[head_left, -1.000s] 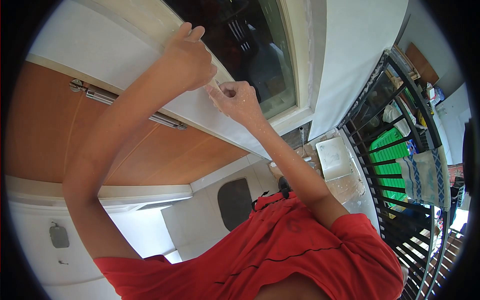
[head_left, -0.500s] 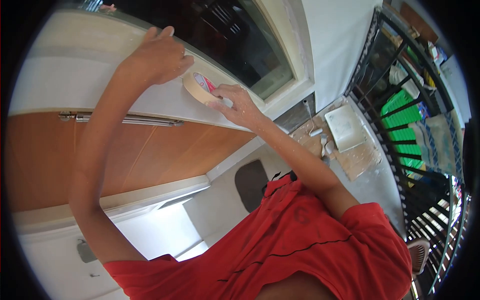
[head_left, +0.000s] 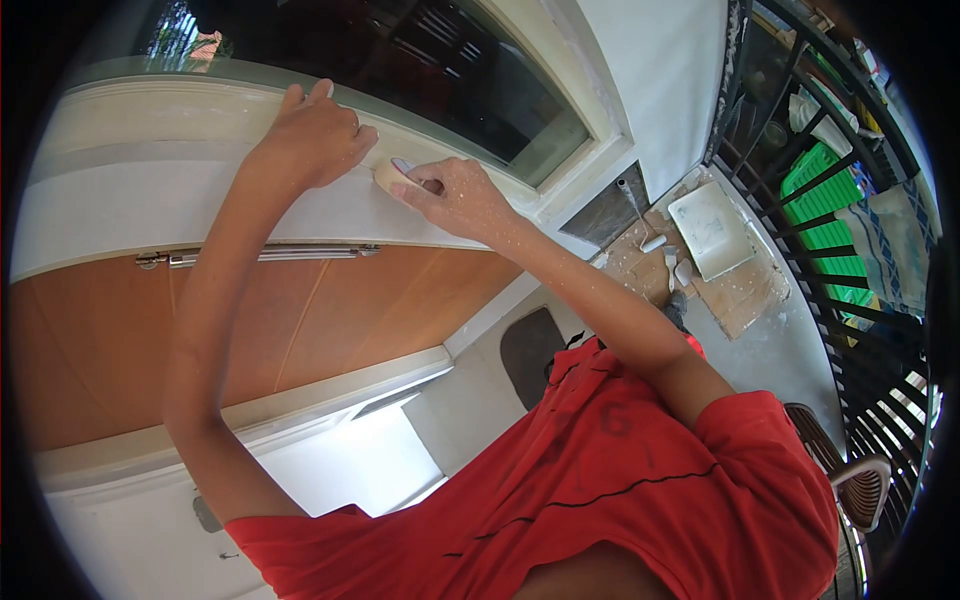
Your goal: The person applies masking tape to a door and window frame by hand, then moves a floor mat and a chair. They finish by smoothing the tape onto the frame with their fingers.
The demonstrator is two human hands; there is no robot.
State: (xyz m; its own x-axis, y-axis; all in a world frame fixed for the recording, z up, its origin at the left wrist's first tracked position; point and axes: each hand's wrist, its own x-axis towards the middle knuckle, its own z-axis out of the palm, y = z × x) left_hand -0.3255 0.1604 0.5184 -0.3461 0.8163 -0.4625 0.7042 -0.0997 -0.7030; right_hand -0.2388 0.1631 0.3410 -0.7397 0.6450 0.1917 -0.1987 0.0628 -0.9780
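Note:
My right hand [head_left: 450, 195] grips a roll of masking tape [head_left: 387, 178], cream-coloured with a printed inner ring, beside the lower edge of the window frame [head_left: 480, 172]. Just to its left, my left hand [head_left: 315, 140] rests against the same frame. Two of its fingers point up toward the dark glass [head_left: 420, 60], and its thumb stands apart on the right. The palm side of my left hand is hidden, and any tape strip under its fingers is too faint to tell.
Brown wooden panels [head_left: 250, 345] with a metal bar [head_left: 270, 254] lie under the sill. To the right, a white paint tray [head_left: 712, 230] and a small roller [head_left: 652, 244] sit on spattered cardboard [head_left: 745, 300]. Black railing [head_left: 800, 200] and a chair [head_left: 862, 490] stand farther right.
The view has shifted, showing more of the window's left side. My right hand has turned the tape roll, so less of its face shows. My left hand stays at the frame.

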